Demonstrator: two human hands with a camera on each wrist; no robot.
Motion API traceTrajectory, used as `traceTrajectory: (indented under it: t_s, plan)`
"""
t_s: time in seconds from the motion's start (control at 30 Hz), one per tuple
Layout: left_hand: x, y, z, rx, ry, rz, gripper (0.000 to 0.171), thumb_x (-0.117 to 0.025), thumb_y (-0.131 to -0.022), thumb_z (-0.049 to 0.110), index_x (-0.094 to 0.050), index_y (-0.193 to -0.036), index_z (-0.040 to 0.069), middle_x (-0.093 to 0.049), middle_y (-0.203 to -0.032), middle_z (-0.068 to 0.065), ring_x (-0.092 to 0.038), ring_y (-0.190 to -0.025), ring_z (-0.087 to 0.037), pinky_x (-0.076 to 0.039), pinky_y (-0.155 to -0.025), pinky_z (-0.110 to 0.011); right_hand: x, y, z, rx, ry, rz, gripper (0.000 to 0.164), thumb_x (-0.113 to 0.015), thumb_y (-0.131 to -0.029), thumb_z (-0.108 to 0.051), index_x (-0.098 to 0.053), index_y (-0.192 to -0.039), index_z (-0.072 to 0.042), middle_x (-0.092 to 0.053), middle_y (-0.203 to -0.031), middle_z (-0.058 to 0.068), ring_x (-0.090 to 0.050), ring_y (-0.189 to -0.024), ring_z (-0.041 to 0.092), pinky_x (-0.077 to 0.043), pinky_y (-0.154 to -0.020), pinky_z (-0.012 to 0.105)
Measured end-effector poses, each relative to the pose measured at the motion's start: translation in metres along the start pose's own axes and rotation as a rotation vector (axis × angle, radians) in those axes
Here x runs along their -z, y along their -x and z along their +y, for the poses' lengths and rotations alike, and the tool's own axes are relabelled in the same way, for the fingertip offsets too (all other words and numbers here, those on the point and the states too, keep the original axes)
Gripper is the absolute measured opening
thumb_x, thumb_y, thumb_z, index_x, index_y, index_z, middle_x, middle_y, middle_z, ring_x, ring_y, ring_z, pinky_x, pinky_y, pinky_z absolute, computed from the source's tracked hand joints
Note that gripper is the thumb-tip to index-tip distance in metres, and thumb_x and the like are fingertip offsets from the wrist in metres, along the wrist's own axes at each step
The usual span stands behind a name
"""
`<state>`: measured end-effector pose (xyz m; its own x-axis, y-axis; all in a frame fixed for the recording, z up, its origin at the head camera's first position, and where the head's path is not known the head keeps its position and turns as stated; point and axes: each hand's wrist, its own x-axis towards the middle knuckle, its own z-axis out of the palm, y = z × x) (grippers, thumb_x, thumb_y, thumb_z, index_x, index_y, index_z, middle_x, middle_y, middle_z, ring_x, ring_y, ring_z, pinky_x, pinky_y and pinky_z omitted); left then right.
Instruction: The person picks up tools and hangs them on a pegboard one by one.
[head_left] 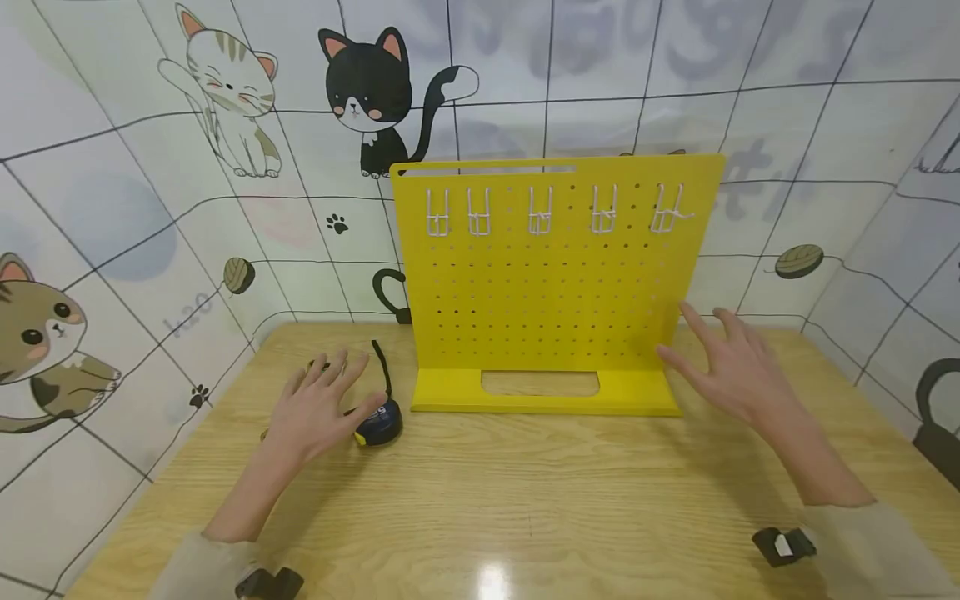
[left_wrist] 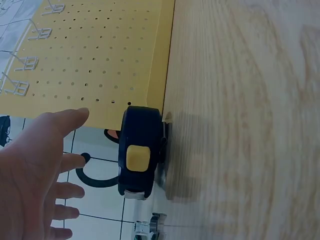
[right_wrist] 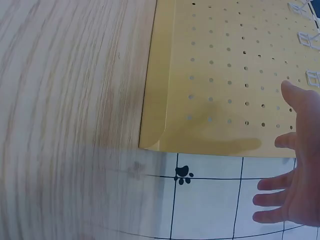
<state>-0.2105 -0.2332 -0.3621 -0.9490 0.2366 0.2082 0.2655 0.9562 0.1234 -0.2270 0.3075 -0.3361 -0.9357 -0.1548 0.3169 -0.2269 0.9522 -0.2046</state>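
Note:
A yellow pegboard (head_left: 540, 283) stands upright on its folded foot, with several white wire hooks (head_left: 540, 210) in a row near its top. Left of it sits a dark tape measure (head_left: 385, 423) with a yellow button and a black strap. My left hand (head_left: 318, 410) is spread beside the tape measure, overlapping it in the head view; the left wrist view has the thumb and fingers apart from it. At the board's right edge hovers my right hand (head_left: 738, 367), fingers spread and nothing in them. Its shadow falls on the board in the right wrist view.
Beyond the left hand lies a small shiny metal item (left_wrist: 143, 229), mostly hidden in the head view. The wooden table (head_left: 480, 483) meets a tiled wall (head_left: 495, 125) with cat drawings, close behind the board.

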Motion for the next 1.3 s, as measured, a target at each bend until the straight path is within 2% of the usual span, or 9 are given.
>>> traceTrajectory:
  t_s: [0.2,0.33,0.47,0.63,0.77,0.83,0.9,1.0,1.3]
  plan:
    - [-0.004,0.001,0.001,-0.011,0.035,0.014,0.079,-0.048,-0.098,0.066,-0.038,-0.157,0.015,-0.035,-0.156,-0.026,-0.03,-0.143,-0.05,-0.021,-0.114,-0.066,-0.003,-0.003,-0.007,0.034,-0.068,0.051,0.077,-0.05,-0.102,-0.054,-0.025,-0.16,-0.01,-0.034,-0.142,0.041,-0.04,-0.12,0.061,-0.034,-0.092,0.076]
    - [-0.006,0.001,0.002,-0.016,0.085,0.026,0.078,-0.052,-0.097,0.064,-0.041,-0.156,0.015,-0.042,-0.152,-0.028,-0.039,-0.138,-0.051,-0.031,-0.108,-0.069,-0.004,-0.004,-0.016,0.038,-0.107,0.045,0.075,-0.048,-0.103,-0.053,-0.025,-0.16,-0.011,-0.035,-0.143,0.04,-0.04,-0.122,0.06,-0.034,-0.092,0.078]
    - [-0.01,0.002,0.001,-0.021,0.134,0.031,0.077,-0.055,-0.096,0.061,-0.044,-0.153,0.011,-0.045,-0.149,-0.028,-0.044,-0.133,-0.052,-0.038,-0.103,-0.067,-0.006,-0.007,-0.024,0.045,-0.147,0.027,0.073,-0.048,-0.104,-0.052,-0.026,-0.159,-0.01,-0.034,-0.146,0.041,-0.039,-0.124,0.062,-0.034,-0.092,0.079]
    - [-0.02,0.003,-0.003,-0.013,0.184,-0.006,0.08,-0.056,-0.095,0.063,-0.046,-0.151,0.007,-0.046,-0.149,-0.026,-0.052,-0.126,-0.05,-0.047,-0.094,-0.062,-0.008,-0.011,-0.032,0.043,-0.179,-0.013,0.074,-0.046,-0.104,-0.053,-0.025,-0.159,-0.008,-0.03,-0.15,0.039,-0.036,-0.129,0.061,-0.033,-0.095,0.079]
    - [-0.024,0.003,-0.005,0.001,0.26,-0.054,0.084,-0.059,-0.094,0.064,-0.044,-0.151,0.004,-0.047,-0.149,-0.026,-0.054,-0.125,-0.049,-0.048,-0.092,-0.062,-0.011,-0.014,-0.042,0.056,-0.216,-0.042,0.074,-0.045,-0.104,-0.053,-0.025,-0.16,-0.008,-0.03,-0.153,0.035,-0.036,-0.132,0.059,-0.032,-0.099,0.077]
    - [-0.024,0.003,-0.006,0.0,0.303,-0.071,0.085,-0.061,-0.093,0.062,-0.043,-0.151,0.002,-0.047,-0.148,-0.027,-0.052,-0.127,-0.049,-0.046,-0.096,-0.064,-0.014,-0.016,-0.047,0.063,-0.232,-0.049,0.074,-0.046,-0.104,-0.053,-0.025,-0.159,-0.008,-0.03,-0.154,0.034,-0.035,-0.134,0.057,-0.031,-0.101,0.076]
    - [-0.026,0.003,-0.007,-0.001,0.332,-0.077,0.085,-0.064,-0.092,0.06,-0.043,-0.15,0.001,-0.049,-0.146,-0.026,-0.05,-0.129,-0.047,-0.043,-0.099,-0.064,-0.017,-0.017,-0.052,0.072,-0.239,-0.049,0.074,-0.046,-0.104,-0.053,-0.027,-0.159,-0.007,-0.031,-0.155,0.032,-0.033,-0.137,0.056,-0.03,-0.104,0.074]
    - [-0.028,0.003,-0.007,-0.02,0.359,-0.077,0.086,-0.068,-0.09,0.057,-0.044,-0.149,0.0,-0.051,-0.144,-0.027,-0.053,-0.126,-0.045,-0.046,-0.098,-0.061,-0.022,-0.02,-0.058,0.085,-0.243,-0.052,0.073,-0.045,-0.104,-0.054,-0.028,-0.158,-0.007,-0.031,-0.156,0.03,-0.029,-0.14,0.054,-0.029,-0.106,0.073]
    - [-0.032,0.003,-0.004,-0.071,0.421,-0.076,0.086,-0.08,-0.083,0.047,-0.047,-0.145,-0.004,-0.053,-0.141,-0.028,-0.052,-0.126,-0.047,-0.048,-0.097,-0.06,-0.04,-0.028,-0.077,0.14,-0.265,-0.07,0.073,-0.045,-0.104,-0.054,-0.028,-0.159,-0.009,-0.039,-0.153,0.026,-0.04,-0.135,0.049,-0.038,-0.102,0.069]
